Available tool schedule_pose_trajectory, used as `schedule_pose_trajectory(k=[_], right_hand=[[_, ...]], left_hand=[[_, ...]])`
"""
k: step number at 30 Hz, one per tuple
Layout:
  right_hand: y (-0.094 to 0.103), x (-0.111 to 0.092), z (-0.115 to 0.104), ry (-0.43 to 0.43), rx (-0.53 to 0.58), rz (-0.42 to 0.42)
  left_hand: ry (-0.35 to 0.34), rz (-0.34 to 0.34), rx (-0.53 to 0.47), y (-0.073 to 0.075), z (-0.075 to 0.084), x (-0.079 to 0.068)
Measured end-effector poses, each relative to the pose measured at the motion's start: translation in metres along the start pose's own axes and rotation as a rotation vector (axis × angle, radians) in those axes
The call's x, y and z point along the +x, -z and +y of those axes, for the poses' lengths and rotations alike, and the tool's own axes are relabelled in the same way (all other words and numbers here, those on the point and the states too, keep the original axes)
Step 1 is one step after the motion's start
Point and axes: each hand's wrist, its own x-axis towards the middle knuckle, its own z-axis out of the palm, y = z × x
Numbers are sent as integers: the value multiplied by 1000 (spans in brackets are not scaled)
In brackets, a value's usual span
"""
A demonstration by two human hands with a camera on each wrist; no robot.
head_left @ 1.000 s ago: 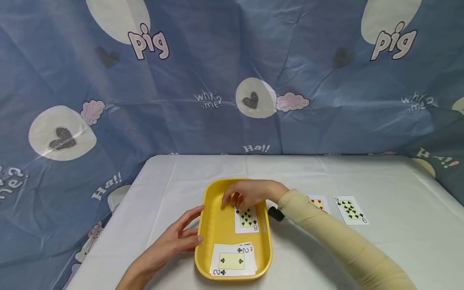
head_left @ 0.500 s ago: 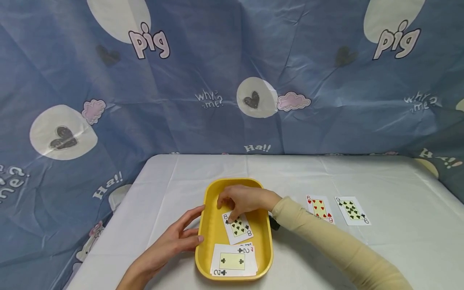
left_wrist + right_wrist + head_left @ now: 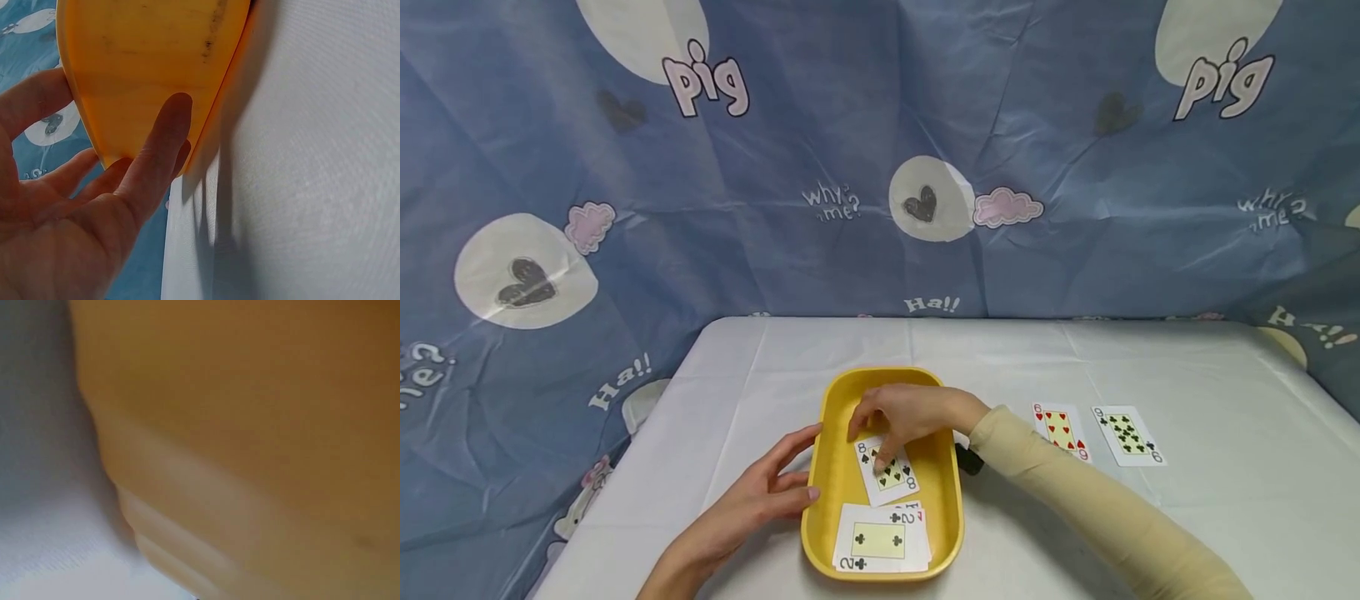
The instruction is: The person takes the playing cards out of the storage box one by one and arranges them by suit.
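A yellow plastic tray (image 3: 822,500) stands on the white table, with my left hand (image 3: 760,500) at its left side. My left fingers are spread and mostly straight, touching the rim and outer wall; the left wrist view shows a finger (image 3: 169,125) laid along that wall. Inside the tray my right hand (image 3: 902,414) reaches from the right. Its thumb rests on the face of an eight of spades playing card (image 3: 892,479), and the bent fingers come down beside the card's far left corner. A small stack of cards (image 3: 880,542), two of clubs uppermost, lies at the near end.
A six of hearts card (image 3: 1062,433) and a nine of clubs card (image 3: 1127,436) lie face up on the table (image 3: 1210,467), right of the tray. A patterned blue cloth (image 3: 820,267) hangs behind the table. The right wrist view is filled by a blurred yellowish surface (image 3: 250,425).
The eight of spades has slid left and nearer, turning askew, with my right hand moving along. My right forearm shifted slightly, uncovering the six of hearts. The left hand has stayed in place.
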Motion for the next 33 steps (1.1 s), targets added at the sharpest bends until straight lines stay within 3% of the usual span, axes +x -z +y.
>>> schedule_pose_trajectory(k=[6, 14, 20, 23, 26, 33], right_hand=[[0, -2, -1, -43, -60, -34], [-5, -2, 1, -27, -24, -96], [-6, -1, 4, 92, 162, -123], [-5, 0, 7, 182, 256, -96], [-2, 1, 10, 252, 265, -32], [4, 1, 13, 285, 375, 54]], left_hand=[[3, 0, -6, 1, -1, -1], [0, 0, -11, 0, -2, -1], [2, 0, -6, -1, -2, 0], [-5, -4, -1, -1, -2, 0], [-6, -2, -2, -1, -1, -1], [-12, -13, -7, 1, -2, -1]])
